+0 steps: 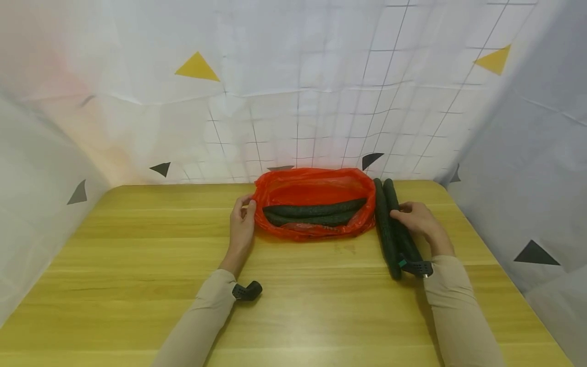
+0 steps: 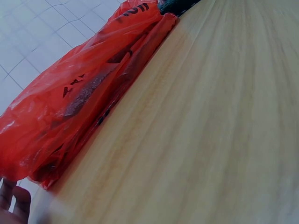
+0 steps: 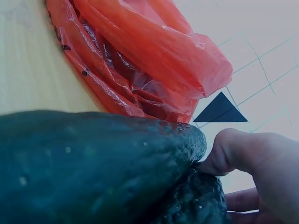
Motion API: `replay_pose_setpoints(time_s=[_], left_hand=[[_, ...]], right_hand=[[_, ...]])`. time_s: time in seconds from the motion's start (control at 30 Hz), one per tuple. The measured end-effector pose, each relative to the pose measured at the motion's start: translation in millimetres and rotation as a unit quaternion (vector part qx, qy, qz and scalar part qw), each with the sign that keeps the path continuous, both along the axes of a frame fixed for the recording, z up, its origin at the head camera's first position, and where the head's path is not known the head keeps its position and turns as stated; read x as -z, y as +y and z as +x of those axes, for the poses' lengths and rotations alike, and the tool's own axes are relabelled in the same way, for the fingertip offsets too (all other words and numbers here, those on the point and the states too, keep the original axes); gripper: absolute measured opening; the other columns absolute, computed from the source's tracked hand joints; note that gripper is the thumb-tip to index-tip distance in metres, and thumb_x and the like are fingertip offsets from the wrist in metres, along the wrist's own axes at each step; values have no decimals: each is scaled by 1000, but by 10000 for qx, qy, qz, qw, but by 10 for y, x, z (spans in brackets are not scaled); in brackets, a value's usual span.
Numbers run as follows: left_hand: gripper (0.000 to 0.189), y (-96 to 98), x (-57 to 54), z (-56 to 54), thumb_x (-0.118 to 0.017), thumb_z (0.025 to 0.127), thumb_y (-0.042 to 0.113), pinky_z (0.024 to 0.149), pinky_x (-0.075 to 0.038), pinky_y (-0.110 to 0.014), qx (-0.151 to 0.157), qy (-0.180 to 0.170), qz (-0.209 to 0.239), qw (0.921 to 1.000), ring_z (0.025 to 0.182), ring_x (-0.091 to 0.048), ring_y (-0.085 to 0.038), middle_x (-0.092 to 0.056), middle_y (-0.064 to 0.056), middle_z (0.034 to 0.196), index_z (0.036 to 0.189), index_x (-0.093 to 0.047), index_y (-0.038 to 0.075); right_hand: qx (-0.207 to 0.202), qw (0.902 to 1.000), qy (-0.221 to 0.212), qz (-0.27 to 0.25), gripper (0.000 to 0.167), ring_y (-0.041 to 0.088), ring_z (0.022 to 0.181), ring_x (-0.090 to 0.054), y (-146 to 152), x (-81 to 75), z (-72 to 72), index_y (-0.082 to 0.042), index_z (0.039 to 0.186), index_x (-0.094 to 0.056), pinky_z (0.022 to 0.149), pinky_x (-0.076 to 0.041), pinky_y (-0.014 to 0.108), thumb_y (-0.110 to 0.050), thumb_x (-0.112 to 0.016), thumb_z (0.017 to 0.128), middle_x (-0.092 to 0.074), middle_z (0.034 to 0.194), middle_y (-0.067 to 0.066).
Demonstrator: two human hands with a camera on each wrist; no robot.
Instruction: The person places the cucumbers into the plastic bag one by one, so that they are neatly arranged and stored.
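Note:
A red plastic bag (image 1: 316, 176) lies on its side with its mouth toward me, and two dark green cucumbers (image 1: 316, 210) lie inside it. At the bag's left edge is my left hand (image 1: 242, 224), thumb and fingertips pinching the plastic; the left wrist view catches only the fingertips (image 2: 21, 200) by the bag (image 2: 79, 93). Two more cucumbers lie side by side right of the bag. My right hand (image 1: 419, 221) grips the outer cucumber (image 1: 403, 235), thumb between the pair, fingers on its far side. The inner cucumber (image 1: 387, 234) lies against the bag's right side.
Everything lies on a wood-grain table (image 1: 293, 316). A white sheet (image 1: 284, 102) with grid lines and yellow and black triangles hangs right behind the bag and along both sides. Each wrist wears a small black camera (image 1: 247, 291).

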State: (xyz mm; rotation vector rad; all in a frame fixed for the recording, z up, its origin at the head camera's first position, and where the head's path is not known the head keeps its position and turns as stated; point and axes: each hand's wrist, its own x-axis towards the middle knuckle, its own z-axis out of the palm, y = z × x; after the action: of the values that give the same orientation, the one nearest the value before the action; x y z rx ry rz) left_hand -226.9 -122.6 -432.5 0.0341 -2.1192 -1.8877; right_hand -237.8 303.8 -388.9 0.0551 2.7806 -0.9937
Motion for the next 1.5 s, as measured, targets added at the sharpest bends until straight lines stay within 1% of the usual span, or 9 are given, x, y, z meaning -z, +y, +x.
replay_pose_setpoints(time_s=[0.23, 0.37, 0.47, 0.6, 0.83, 1.0, 1.17, 1.3, 1.5], left_hand=[[29, 13, 7, -9, -50, 98, 31, 67, -41, -19, -21, 110, 48, 9999, 78, -50, -14, -55, -3, 114, 122, -56, 16], [31, 23, -131, 66, -49, 99, 25, 67, -41, -18, 110, -7, 86, 9999, 79, -49, -14, -54, -8, 118, 126, -55, 10], [32, 21, -137, 67, -48, 99, 25, 68, -41, -19, 119, -49, 73, 9999, 80, -49, -15, -54, -9, 119, 127, -54, 10], [32, 9, -9, -5, -49, 98, 31, 67, -41, -19, 12, 95, 19, 10000, 80, -50, -15, -54, -6, 117, 125, -55, 14], [31, -5, -77, 27, -49, 98, 25, 66, -41, -19, 108, -122, 161, 9997, 76, -49, -13, -54, -6, 118, 126, -55, 11], [31, -11, -107, 35, -50, 98, 21, 65, -40, -20, 168, -168, 223, 9995, 75, -48, -14, -53, -10, 118, 126, -55, 8], [30, -4, -28, 7, -49, 98, 29, 65, -40, -19, 82, -39, 157, 9998, 75, -47, -12, -54, -2, 115, 124, -56, 15], [29, 0, 12, -3, -49, 98, 33, 65, -40, -20, 16, 109, 88, 9999, 76, -48, -15, -54, 0, 114, 122, -56, 17], [30, 0, 19, -6, -49, 98, 34, 66, -40, -20, 2, 139, 57, 9999, 77, -49, -15, -54, -1, 114, 121, -56, 18]], right_hand=[[27, 9999, 52, -86, 67, 44, 117, -48, 4, -6, 9, 14, 134, -39, 99, -40, 52, -40, -46, 95, -45, 132, 35], [89, 9997, 189, -140, 66, 44, 117, -48, 5, -20, 1, 14, 134, -40, 99, -39, 53, -40, -45, 95, -45, 133, 35], [101, 9994, 260, -208, 67, 45, 119, -46, 3, -36, -8, 14, 135, -38, 100, -38, 54, -40, -44, 95, -43, 134, 35], [139, 9987, 395, -274, 67, 44, 119, -47, -5, -64, -8, 13, 136, -37, 98, -40, 53, -39, -45, 95, -43, 135, 34], [293, 9969, 689, -228, 67, 43, 112, -52, -19, -117, 10, 12, 136, -38, 90, -47, 50, -40, -44, 95, -46, 132, 34], [483, 9950, 832, -259, 67, 44, 115, -50, -35, -178, 26, 11, 138, -36, 91, -45, 50, -40, -44, 95, -46, 133, 34], [728, 9922, 907, -456, 68, 42, 108, -55, -52, -230, 31, 9, 140, -35, 75, -53, 33, -40, -45, 94, -46, 132, 32], [931, 9885, 1002, -650, 68, 34, 98, -59, -70, -260, 34, 6, 141, -35, 61, -49, 19, -41, -45, 93, -47, 131, 29], [1273, 9756, 1535, -921, 64, 17, 89, -53, -78, -295, 63, 0, 142, -37, 57, -48, 17, -38, -47, 92, -46, 128, 22]])
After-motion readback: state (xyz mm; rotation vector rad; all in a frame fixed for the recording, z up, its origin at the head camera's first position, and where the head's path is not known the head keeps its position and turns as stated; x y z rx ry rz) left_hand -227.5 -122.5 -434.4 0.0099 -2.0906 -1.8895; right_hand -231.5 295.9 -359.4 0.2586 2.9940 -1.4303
